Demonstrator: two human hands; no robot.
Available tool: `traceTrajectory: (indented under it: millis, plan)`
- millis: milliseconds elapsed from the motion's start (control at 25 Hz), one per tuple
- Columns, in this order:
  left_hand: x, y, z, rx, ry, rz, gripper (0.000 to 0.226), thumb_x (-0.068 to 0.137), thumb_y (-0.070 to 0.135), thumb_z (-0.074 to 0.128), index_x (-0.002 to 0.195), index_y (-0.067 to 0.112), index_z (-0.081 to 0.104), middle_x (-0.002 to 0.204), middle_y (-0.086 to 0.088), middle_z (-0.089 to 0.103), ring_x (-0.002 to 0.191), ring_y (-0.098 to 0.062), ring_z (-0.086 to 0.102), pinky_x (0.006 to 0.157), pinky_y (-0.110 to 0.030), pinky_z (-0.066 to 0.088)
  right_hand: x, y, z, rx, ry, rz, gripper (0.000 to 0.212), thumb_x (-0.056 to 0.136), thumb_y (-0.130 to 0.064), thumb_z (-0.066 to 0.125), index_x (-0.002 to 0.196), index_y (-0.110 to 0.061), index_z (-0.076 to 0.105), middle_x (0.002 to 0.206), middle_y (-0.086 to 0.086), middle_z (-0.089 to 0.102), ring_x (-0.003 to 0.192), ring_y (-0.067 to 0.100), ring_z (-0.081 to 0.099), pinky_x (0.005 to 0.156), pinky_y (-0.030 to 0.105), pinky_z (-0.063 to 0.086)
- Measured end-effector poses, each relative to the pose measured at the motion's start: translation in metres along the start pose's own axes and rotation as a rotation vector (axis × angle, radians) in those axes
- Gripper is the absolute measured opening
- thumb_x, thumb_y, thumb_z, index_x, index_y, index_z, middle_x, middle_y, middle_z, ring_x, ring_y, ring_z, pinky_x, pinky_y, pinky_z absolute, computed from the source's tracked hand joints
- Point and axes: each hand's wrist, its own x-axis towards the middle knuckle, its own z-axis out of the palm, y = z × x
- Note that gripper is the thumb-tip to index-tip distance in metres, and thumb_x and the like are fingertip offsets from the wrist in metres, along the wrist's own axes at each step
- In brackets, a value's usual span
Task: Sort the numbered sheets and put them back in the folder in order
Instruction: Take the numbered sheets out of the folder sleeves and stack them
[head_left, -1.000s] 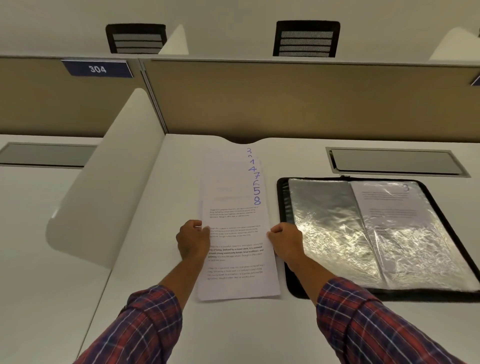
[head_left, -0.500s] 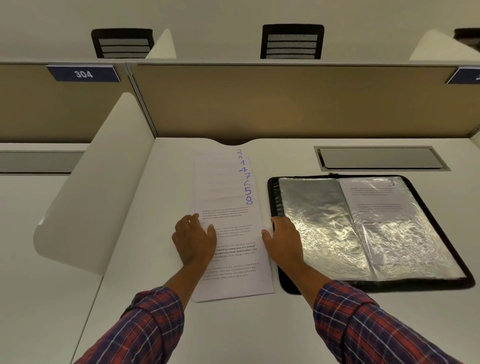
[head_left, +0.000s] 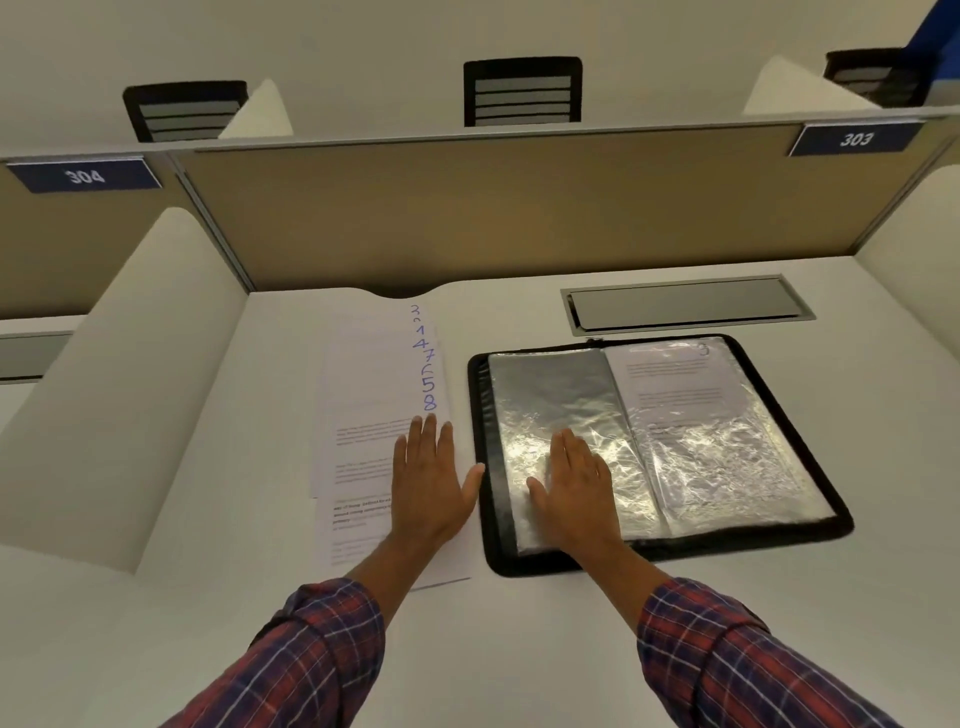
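Observation:
Several white numbered sheets (head_left: 363, 405) lie fanned in a stack on the desk, with blue handwritten numbers stepping down their right corners; 8 is on the nearest sheet. My left hand (head_left: 428, 480) rests flat on the stack, fingers straight. To the right lies the open black folder (head_left: 480, 467) with shiny plastic sleeves. My right hand (head_left: 574, 480) presses flat on the folder's empty left sleeve (head_left: 550, 400). The right sleeve holds a printed sheet (head_left: 675, 374) marked 3.
A beige partition (head_left: 519, 208) closes the desk at the back, with white side dividers (head_left: 130, 374) on both sides. A grey cable hatch (head_left: 685, 304) sits behind the folder. Black chairs (head_left: 522, 91) stand beyond the partition.
My right hand has moved from the stack's right edge onto the folder's left sleeve. My left hand has slid rightward and flattened on the sheets. The view has shifted, showing the 303 sign.

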Motion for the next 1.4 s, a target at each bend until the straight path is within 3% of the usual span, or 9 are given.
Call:
traceTrajectory:
  millis: [520, 640, 760, 920, 1000, 1080, 1200, 1280, 1400]
  plan:
    - [-0.009, 0.209, 0.055, -0.059, -0.157, 0.165, 0.082, 0.102, 0.067, 0.033, 0.164, 0.014, 0.022, 0.173, -0.012, 0.012, 0.161, -0.028, 0.003, 0.131, -0.047, 0.006, -0.044, 0.234, -0.041, 0.042, 0.013, 0.355, 0.083, 0.104, -0.051, 0.05, 0.16, 0.005, 0.026, 0.17, 0.023, 0.018, 0.157, 0.041, 0.021, 0.124, 0.061, 0.024]
    - [-0.011, 0.234, 0.069, -0.042, -0.19, 0.17, 0.083, 0.101, 0.069, 0.032, 0.164, 0.015, 0.02, 0.173, -0.013, 0.011, 0.161, -0.03, 0.004, 0.13, -0.049, 0.009, -0.048, 0.262, -0.039, 0.006, -0.002, 0.43, 0.086, 0.102, -0.059, 0.039, 0.156, 0.008, 0.034, 0.167, 0.026, 0.024, 0.155, 0.041, 0.025, 0.12, 0.064, 0.026]
    - [-0.015, 0.247, 0.08, -0.046, -0.264, 0.133, 0.087, 0.098, 0.073, 0.035, 0.164, 0.019, 0.019, 0.174, -0.012, 0.008, 0.16, -0.032, 0.005, 0.129, -0.05, 0.011, -0.049, 0.275, -0.032, -0.023, 0.002, 0.376, 0.084, 0.101, -0.059, 0.026, 0.154, 0.005, 0.041, 0.168, 0.024, 0.025, 0.155, 0.04, 0.026, 0.12, 0.066, 0.021]
    - [-0.014, 0.249, 0.078, -0.04, -0.293, 0.097, 0.093, 0.091, 0.079, 0.031, 0.163, 0.02, 0.026, 0.173, -0.011, 0.011, 0.16, -0.031, 0.007, 0.129, -0.049, 0.013, -0.043, 0.278, -0.033, -0.011, 0.047, 0.263, 0.06, 0.104, -0.039, 0.029, 0.148, -0.007, 0.054, 0.165, 0.022, 0.035, 0.153, 0.04, 0.032, 0.12, 0.068, 0.019]
    - [-0.011, 0.254, 0.067, -0.06, -0.289, 0.097, 0.097, 0.086, 0.081, 0.028, 0.16, 0.019, 0.035, 0.171, -0.01, 0.021, 0.159, -0.029, 0.016, 0.127, -0.046, 0.018, -0.039, 0.274, -0.037, 0.053, 0.089, 0.23, 0.053, 0.105, -0.034, 0.03, 0.146, -0.013, 0.057, 0.161, 0.02, 0.042, 0.15, 0.039, 0.038, 0.118, 0.067, 0.023]
    - [-0.001, 0.259, 0.058, -0.123, -0.288, 0.059, 0.086, 0.089, 0.079, 0.033, 0.145, 0.017, 0.055, 0.157, -0.009, 0.045, 0.148, -0.028, 0.037, 0.118, -0.043, 0.033, -0.035, 0.265, -0.042, 0.156, 0.133, 0.197, 0.046, 0.11, -0.029, 0.034, 0.149, -0.016, 0.054, 0.161, 0.019, 0.043, 0.15, 0.038, 0.039, 0.119, 0.064, 0.03]
    - [0.026, 0.27, 0.047, -0.333, -0.311, -0.105, 0.087, 0.087, 0.091, 0.033, 0.117, 0.019, 0.071, 0.126, -0.005, 0.067, 0.113, -0.026, 0.063, 0.097, -0.047, 0.053, -0.031, 0.243, -0.046, 0.353, 0.144, 0.123, 0.045, 0.11, -0.029, 0.045, 0.154, -0.019, 0.049, 0.161, 0.017, 0.043, 0.15, 0.036, 0.039, 0.117, 0.062, 0.038]
    - [0.039, 0.281, 0.038, -0.511, -0.304, -0.19, 0.094, 0.078, 0.098, 0.041, 0.127, 0.022, 0.068, 0.129, 0.003, 0.066, 0.113, -0.019, 0.065, 0.097, -0.047, 0.055, -0.03, 0.228, -0.049, 0.405, 0.132, 0.019, 0.046, 0.11, -0.031, 0.041, 0.155, -0.022, 0.047, 0.159, 0.016, 0.045, 0.148, 0.035, 0.042, 0.11, 0.06, 0.045]
    - [0.052, 0.302, 0.012, -0.769, -0.308, -0.316, 0.083, 0.08, 0.081, 0.066, 0.137, 0.022, 0.056, 0.126, 0.009, 0.059, 0.115, -0.016, 0.06, 0.096, -0.037, 0.052, -0.03, 0.207, -0.052, 0.44, 0.066, -0.145, 0.049, 0.112, -0.035, 0.028, 0.16, -0.028, 0.039, 0.162, 0.01, 0.042, 0.147, 0.028, 0.043, 0.109, 0.054, 0.047]
